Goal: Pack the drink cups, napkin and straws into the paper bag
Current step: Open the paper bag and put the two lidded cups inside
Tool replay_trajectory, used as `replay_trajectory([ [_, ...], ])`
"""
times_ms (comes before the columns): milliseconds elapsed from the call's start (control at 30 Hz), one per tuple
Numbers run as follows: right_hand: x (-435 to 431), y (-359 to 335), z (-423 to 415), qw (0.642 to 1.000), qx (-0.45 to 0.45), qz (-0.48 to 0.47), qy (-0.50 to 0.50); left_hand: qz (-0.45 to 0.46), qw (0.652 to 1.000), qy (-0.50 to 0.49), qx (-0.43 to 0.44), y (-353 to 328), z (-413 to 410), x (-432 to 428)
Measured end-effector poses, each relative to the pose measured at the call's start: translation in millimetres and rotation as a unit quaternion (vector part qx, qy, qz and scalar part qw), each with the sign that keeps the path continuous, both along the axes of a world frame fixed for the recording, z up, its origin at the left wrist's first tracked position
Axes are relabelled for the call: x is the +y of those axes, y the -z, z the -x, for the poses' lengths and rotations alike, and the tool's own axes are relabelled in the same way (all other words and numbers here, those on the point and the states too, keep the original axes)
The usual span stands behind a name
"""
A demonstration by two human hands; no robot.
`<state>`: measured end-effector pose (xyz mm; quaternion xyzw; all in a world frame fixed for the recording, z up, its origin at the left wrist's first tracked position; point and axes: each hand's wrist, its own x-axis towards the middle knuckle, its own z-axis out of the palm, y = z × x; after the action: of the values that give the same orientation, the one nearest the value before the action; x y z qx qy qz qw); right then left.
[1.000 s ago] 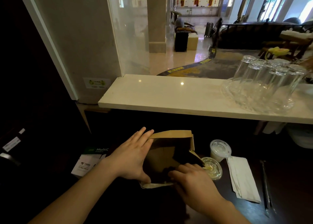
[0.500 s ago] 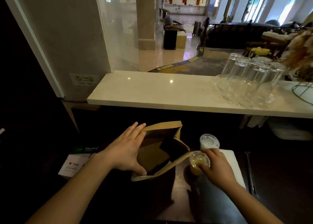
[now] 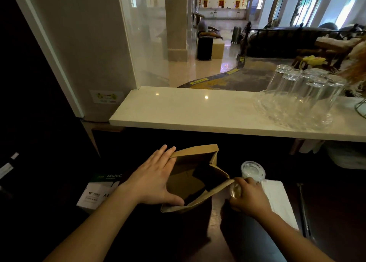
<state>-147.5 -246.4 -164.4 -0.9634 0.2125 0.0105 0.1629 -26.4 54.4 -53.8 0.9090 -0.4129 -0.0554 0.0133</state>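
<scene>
Left hand: spread flat against the outer left wall of the paper bag; fingers along the wall up to the rim, thumb hooked over the near rim, holding the mouth wide.
Paper bag: upright on the dark desk, between the two hands; mouth open, inside dark, contents can't be made out.
Right hand: curled round a drink cup, fingers wrapped on its side; cup mostly hidden by the hand, clear w/ a yellowish tint. Whether it's off the desk can't be told.
Drink cup vs bag: just right of the bag's right rim, at the fold corner; outside the bag, touching or nearly so, can't tell which.
Second cup: clear domed lid up, standing just beyond the right hand's fingertips, right of the bag; apart from the bag.
Napkin: white, folded, flat on the desk to the right of the right hand; wrist and forearm overlap its near-left part.
Straws: thin dark sticks lying lengthwise, right of the napkin, well out from the right hand.
Paper ream box: white and green, left of the left forearm, lower than the desk.
Stone ledge: pale, beyond both hands; upturned glasses on a glass tray at its right end.
</scene>
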Motion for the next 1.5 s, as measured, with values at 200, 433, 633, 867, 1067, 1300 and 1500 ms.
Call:
replay_trajectory([
  [200, 2, -72, 24, 0.991, -0.132, 0.0, 0.008, 0.002, 1.0, 0.003, 0.003, 2, -1, 2],
  [433, 44, -173, 27, 0.955, -0.269, 0.004, -0.129, 0.008, 1.0, 0.004, 0.011, 3, 1, 6],
  [633, 90, -156, -6, 0.956, -0.169, -0.037, -0.237, 0.036, 0.999, 0.015, 0.016, 6, -5, 11],
  [867, 105, -117, -40, 0.956, -0.119, 0.005, -0.267, 0.115, 0.993, 0.02, 0.029, 10, -5, 22],
  [1067, 106, -106, -48, 0.954, -0.105, 0.022, -0.279, 0.041, 0.999, 0.008, -0.003, 21, -9, 27],
  [1300, 123, -82, -70, 0.934, -0.034, 0.097, -0.343, 0.008, 0.999, 0.027, -0.017, 22, -15, 25],
  [1500, 147, -62, -107, 0.919, 0.073, 0.055, -0.384, 0.008, 0.998, 0.042, -0.037, 23, -16, 24],
])
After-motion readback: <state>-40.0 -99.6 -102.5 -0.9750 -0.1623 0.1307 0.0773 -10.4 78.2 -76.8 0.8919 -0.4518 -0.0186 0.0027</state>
